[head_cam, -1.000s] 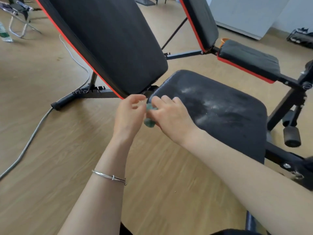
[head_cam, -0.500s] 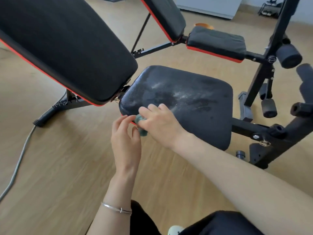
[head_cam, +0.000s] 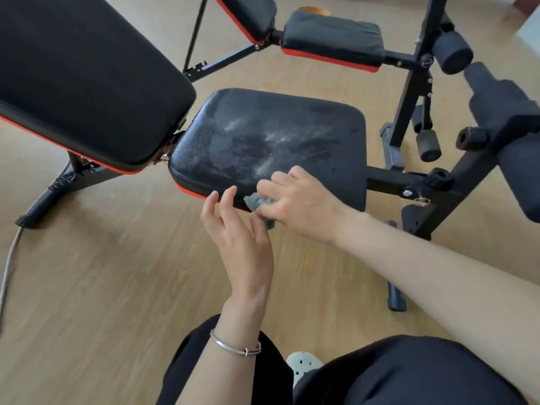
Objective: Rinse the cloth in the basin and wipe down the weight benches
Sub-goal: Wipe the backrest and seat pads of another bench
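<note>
The near weight bench has a black seat pad [head_cam: 292, 135] smeared with white dust and a tilted black backrest [head_cam: 87, 77] with red trim. My right hand [head_cam: 301, 200] holds a small bunched green cloth [head_cam: 257, 201] at the seat's front edge. My left hand [head_cam: 239, 229] hovers just left of the cloth with its fingers spread, holding nothing. A second bench's seat pad [head_cam: 333, 36] and backrest [head_cam: 248, 13] stand behind. No basin is in view.
The bench's black frame and foam leg rollers [head_cam: 453, 51] stand at the right. A grey cable [head_cam: 8, 264] runs along the wooden floor at the left. My knees in dark trousers and a pale shoe [head_cam: 304, 363] fill the bottom.
The view has tilted down and closer to the seat. My left hand has let go of the cloth and opened. My right hand has carried the cloth onto the seat's front edge.
</note>
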